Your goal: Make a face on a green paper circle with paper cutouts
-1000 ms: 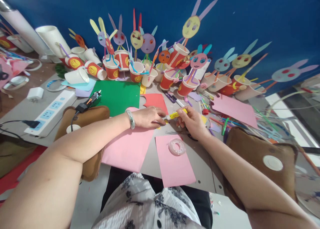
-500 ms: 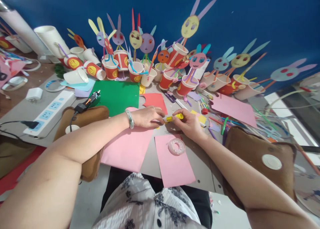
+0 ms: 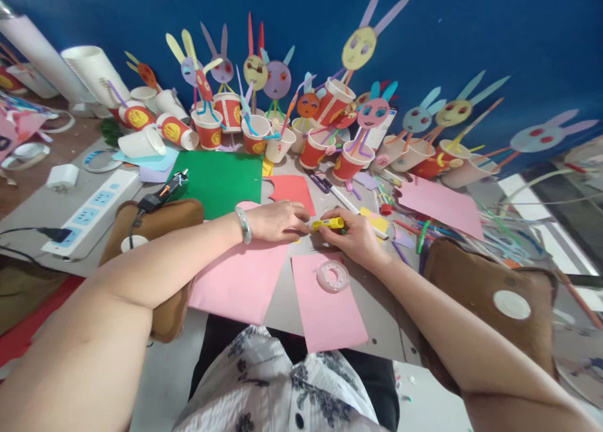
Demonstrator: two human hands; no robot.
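Observation:
In my right hand (image 3: 355, 236) is a short yellow pen-shaped tool (image 3: 332, 223), pinched between thumb and fingers; its exact kind is unclear. It points left, its narrow end close to the fingertips of my left hand (image 3: 277, 221). That hand lies palm down at the top of a large pink paper sheet (image 3: 240, 278), fingers loosely stretched out. Something small and yellow shows by its fingers. Closer to me, a clear roll of tape (image 3: 333, 275) rests on a smaller pink sheet (image 3: 325, 322). Just beyond my hands lies a cut piece of red paper (image 3: 294, 192).
Decorated paper cups (image 3: 353, 159) with rabbit-faced paper figures line the blue wall. A green sheet (image 3: 221, 181) and a power strip (image 3: 89, 215) are at left. Brown cushions (image 3: 490, 306) lie under both forearms. Pens and pipe cleaners are scattered at right.
The yellow tool has turned slightly in my right hand, and its right end has shifted a little down and left. My left hand stays in place.

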